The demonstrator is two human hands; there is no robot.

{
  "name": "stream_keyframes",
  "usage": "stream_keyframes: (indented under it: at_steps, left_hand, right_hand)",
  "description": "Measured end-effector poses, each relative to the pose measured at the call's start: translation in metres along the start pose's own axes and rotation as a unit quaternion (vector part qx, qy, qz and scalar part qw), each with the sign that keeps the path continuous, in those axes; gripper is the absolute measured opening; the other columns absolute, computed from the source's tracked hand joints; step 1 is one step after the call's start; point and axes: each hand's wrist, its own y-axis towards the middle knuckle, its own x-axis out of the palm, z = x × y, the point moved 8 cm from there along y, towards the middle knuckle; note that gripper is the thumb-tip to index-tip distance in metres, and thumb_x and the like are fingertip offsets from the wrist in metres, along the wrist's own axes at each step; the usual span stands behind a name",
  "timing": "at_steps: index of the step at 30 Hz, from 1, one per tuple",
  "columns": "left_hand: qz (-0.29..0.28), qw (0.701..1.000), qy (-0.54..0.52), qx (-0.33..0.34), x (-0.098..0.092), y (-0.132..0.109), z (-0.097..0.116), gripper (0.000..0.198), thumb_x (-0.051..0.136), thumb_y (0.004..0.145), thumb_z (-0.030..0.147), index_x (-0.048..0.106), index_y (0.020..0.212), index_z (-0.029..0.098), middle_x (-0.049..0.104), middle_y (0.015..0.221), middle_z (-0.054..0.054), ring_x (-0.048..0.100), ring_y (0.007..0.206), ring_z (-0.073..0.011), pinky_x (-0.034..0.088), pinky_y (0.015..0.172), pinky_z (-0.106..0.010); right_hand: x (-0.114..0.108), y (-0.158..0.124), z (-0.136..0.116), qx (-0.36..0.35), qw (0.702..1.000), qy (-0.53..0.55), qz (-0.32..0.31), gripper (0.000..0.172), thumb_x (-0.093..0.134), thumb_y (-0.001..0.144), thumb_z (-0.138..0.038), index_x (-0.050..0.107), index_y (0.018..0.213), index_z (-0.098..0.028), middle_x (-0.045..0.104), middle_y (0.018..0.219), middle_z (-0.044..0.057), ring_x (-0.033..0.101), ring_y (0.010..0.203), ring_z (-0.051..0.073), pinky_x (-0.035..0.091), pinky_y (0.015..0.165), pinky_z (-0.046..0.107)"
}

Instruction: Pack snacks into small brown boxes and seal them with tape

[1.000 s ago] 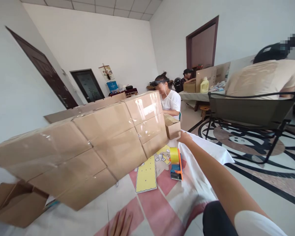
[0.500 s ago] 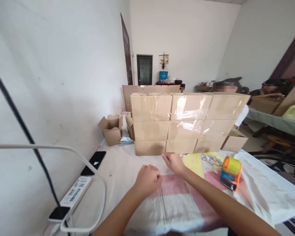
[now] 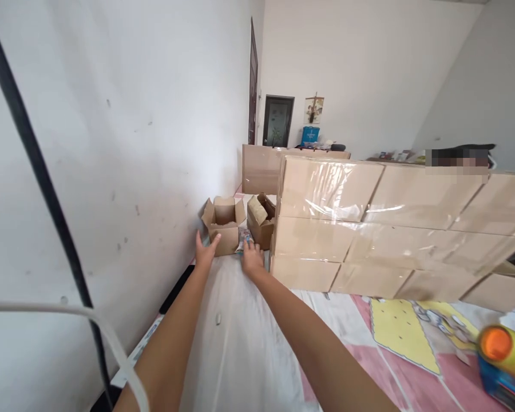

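The person's left hand (image 3: 206,250), splayed at the near face of a flapped carton (image 3: 225,238), right hand (image 3: 253,260) at a small packet (image 3: 244,235) beside a second carton (image 3: 261,232), its grip indiscernible, taped box stack (image 3: 326,229) at right.

Toward 7 o'clock the left forearm (image 3: 175,337) is showing bare, and toward 5 o'clock the right forearm (image 3: 306,337) likewise; both are narrowing smoothly. The left hand (image 3: 206,252), toward 8 o'clock, and right hand (image 3: 253,260), toward 6 o'clock, are seemingly showing bare too, though appearing small.
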Motion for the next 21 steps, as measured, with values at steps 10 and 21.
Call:
stream_keyframes:
  at_steps: [10, 21]
  left_hand:
    - [-0.046, 0.993, -0.075, 0.083, 0.012, 0.003, -0.031, 0.060, 0.057, 0.087, 0.065, 0.067, 0.117, 0.014, 0.069, 0.126, -0.016, 0.061, 0.126, -0.0270, 0.046, 0.110, -0.039]
    - [-0.008, 0.993, -0.078, 0.088, -0.079, -0.101, 0.067, 0.064, 0.036, 0.102, 0.058, 0.053, 0.133, 0.005, 0.062, 0.139, -0.016, 0.060, 0.125, -0.0233, 0.050, 0.106, -0.034]
  right_hand:
    - [0.026, -0.013, 0.009, 0.049, 0.994, 0.051, 0.083, 0.036, 0.032, 0.105, -0.032, 0.063, 0.124, -0.027, 0.057, 0.134, 0.012, 0.043, 0.119, 0.033, 0.031, 0.104, 0.055]
    - [-0.093, -0.144, -0.052, -0.098, 0.946, 0.256, 0.175, 0.030, 0.033, 0.103, -0.023, 0.062, 0.101, -0.018, 0.061, 0.108, 0.011, 0.053, 0.107, 0.024, 0.043, 0.098, 0.037]
